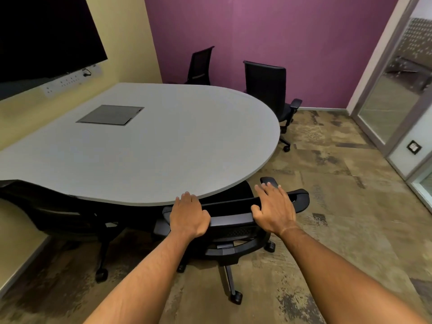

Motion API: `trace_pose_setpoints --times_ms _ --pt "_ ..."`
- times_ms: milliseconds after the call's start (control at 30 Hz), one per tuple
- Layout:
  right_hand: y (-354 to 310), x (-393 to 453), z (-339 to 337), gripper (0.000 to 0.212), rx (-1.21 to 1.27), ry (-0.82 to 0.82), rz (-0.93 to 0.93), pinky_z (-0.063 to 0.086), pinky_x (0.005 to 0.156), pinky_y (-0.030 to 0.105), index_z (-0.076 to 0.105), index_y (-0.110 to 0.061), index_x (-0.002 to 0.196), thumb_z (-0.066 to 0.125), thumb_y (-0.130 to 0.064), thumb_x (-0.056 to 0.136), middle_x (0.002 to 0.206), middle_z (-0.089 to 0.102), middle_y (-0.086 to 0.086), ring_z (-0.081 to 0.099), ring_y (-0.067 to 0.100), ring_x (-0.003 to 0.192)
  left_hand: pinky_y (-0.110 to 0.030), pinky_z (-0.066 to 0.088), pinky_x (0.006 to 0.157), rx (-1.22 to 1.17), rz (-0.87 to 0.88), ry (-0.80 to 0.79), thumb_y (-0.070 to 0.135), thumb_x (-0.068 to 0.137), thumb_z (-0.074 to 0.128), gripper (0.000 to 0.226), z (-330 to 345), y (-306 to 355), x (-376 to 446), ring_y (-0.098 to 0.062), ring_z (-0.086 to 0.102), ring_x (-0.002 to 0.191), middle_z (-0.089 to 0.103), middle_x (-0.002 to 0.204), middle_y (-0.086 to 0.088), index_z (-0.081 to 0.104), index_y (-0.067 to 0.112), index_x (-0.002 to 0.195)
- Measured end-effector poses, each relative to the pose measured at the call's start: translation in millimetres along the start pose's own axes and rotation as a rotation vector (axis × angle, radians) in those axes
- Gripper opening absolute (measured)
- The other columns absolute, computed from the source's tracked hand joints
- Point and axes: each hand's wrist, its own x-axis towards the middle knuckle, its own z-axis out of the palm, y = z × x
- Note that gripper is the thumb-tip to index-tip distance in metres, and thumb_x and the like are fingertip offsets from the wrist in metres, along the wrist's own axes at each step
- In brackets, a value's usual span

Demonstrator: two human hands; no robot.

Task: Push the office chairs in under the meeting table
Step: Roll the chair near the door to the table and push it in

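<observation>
Your left hand (pixel 189 216) rests on the top edge of the black mesh-backed office chair (pixel 233 226) at 6 o'clock of the grey rounded meeting table (pixel 152 146), with the fingers curled over the backrest rim in a closed grip. Your right hand (pixel 274 208) lies on the same rim toward the 3 o'clock side, fingers spread wide and flat, palm down, not wrapped around it. The seat of this chair sits under the table edge; the backrest is just beside the edge, and the castor base stands on the brown patterned carpet (pixel 339 206).

A second black office chair (pixel 60 211) stands at 8 o'clock, its backrest touching or just beside the table edge. A third black chair with armrests (pixel 268 90) stands at 1 o'clock, near the table and angled. A fourth black chair (pixel 201 66) stands at 12 o'clock against the purple wall (pixel 268 31).

A grey square cable hatch (pixel 110 115) is set flush in the tabletop at 10 o'clock. A dark wall screen (pixel 42 36) hangs at 10 o'clock.
</observation>
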Motion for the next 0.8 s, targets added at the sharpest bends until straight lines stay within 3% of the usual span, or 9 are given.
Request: trace_pose_setpoints --times_ms 333,800 --pt "-22.3 43.1 11.1 0.075 0.0 0.023 -0.072 0.01 0.121 0.043 0.033 -0.011 0.148 0.033 -0.042 0.08 0.152 0.038 0.012 0.025 0.024 0.144 -0.039 0.006 0.122 -0.035 -0.08 0.071 0.041 0.089 0.036 0.077 -3.5 -27.3 22.4 -0.027 0.013 0.149 0.018 0.16 -0.018 0.017 0.001 0.151" --pt "-44.7 101.7 22.2 0.076 0.002 0.004 -0.118 0.0 0.121 0.04 0.024 -0.012 0.152 0.028 -0.043 0.082 0.158 0.025 0.011 0.015 0.023 0.147 -0.037 0.006 0.122 -0.062 -0.118 0.155 0.054 0.088 0.046 0.086 -11.6 -60.1 71.3 -0.024 0.013 0.149 0.019 0.16 -0.014 0.018 0.006 0.152"
